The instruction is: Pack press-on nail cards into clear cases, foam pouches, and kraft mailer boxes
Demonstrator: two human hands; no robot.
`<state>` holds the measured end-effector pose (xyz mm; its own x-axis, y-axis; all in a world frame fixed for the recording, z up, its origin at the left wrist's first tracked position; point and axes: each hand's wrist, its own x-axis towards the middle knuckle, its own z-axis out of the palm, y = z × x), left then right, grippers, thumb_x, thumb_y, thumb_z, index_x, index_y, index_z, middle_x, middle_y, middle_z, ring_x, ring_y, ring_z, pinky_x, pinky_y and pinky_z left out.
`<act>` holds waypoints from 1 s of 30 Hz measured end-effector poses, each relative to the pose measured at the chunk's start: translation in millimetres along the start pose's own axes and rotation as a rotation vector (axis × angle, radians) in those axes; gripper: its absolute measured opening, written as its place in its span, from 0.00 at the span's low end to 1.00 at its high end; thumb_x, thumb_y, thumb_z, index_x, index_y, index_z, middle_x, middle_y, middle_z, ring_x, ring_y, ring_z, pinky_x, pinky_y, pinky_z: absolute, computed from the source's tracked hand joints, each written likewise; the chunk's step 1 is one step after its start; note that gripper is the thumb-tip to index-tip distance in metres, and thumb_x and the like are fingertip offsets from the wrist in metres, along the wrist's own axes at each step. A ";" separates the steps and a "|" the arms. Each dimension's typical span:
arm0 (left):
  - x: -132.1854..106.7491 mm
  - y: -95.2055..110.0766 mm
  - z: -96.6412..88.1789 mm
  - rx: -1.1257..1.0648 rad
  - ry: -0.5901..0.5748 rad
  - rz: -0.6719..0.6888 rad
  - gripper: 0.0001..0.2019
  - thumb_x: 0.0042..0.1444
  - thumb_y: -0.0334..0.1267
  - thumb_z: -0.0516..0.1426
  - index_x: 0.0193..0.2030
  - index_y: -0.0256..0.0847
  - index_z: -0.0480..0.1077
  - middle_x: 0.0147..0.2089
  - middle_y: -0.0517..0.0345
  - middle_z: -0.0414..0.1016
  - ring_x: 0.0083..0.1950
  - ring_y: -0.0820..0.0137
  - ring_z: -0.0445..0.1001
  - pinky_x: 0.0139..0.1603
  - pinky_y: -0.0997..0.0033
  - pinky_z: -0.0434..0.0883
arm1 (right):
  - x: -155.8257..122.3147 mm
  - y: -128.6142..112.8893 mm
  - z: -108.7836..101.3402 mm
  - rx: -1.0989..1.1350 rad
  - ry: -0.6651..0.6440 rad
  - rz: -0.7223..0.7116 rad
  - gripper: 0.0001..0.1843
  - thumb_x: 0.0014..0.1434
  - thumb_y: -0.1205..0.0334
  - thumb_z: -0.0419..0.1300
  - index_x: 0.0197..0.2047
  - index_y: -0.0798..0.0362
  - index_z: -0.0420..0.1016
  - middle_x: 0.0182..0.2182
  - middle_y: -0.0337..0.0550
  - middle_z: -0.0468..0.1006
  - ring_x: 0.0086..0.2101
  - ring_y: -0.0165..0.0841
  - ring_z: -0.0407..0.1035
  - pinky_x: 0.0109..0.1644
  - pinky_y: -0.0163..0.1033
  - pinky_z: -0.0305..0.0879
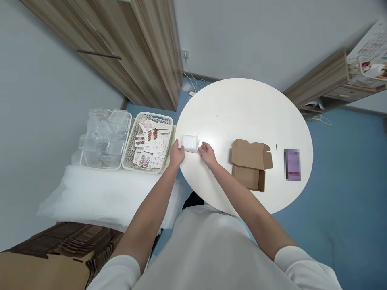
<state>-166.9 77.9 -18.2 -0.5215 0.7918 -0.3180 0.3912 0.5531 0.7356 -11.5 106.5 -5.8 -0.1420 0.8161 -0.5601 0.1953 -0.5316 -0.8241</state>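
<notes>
A small white foam-like square (pixel 190 142) lies at the left edge of the round white table (pixel 242 108). My left hand (pixel 176 154) grips its left side with curled fingers. My right hand (pixel 206 152) pinches its right side. An open brown cardboard box (pixel 250 163) sits on the table to the right of my right hand, its flaps up. Further right lies a purple, blurred flat item (pixel 292 164).
Left of the table stand a white basket of printed cards (pixel 150 141) and a bin of clear plastic cases (pixel 104 137). A stack of white foam sheets (pixel 99 197) lies below them, flat cardboard (pixel 54 253) at bottom left. Wooden cabinets (pixel 142 52) flank the walls.
</notes>
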 end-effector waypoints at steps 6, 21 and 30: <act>-0.1 -7.0 4.8 -0.036 -0.081 0.066 0.23 0.47 0.30 0.54 0.53 0.35 0.64 0.47 0.49 0.70 0.38 0.69 0.72 0.47 0.68 0.67 | 5.8 2.4 13.9 -0.063 0.032 -0.055 0.25 0.48 0.59 0.58 0.51 0.49 0.63 0.49 0.45 0.68 0.42 0.32 0.67 0.48 0.41 0.63; -99.3 18.5 20.8 -0.266 -0.279 0.113 0.21 0.46 0.32 0.54 0.50 0.41 0.66 0.45 0.52 0.70 0.39 0.70 0.72 0.40 0.68 0.70 | -71.1 24.1 -66.8 -0.227 0.144 -0.179 0.15 0.48 0.62 0.55 0.41 0.52 0.66 0.41 0.44 0.73 0.34 0.30 0.70 0.41 0.39 0.66; -172.0 65.2 88.7 -0.194 -0.532 0.283 0.29 0.45 0.29 0.54 0.57 0.41 0.56 0.51 0.49 0.66 0.48 0.68 0.69 0.43 0.69 0.69 | -127.2 43.4 -177.7 -0.318 0.273 -0.254 0.18 0.50 0.66 0.54 0.46 0.50 0.62 0.42 0.44 0.74 0.36 0.30 0.71 0.43 0.38 0.66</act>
<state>15.6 0.7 31.4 0.0500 0.9487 -0.3122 0.2887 0.2855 0.9139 187.4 19.8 44.5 0.0281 0.9632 -0.2675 0.4805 -0.2476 -0.8413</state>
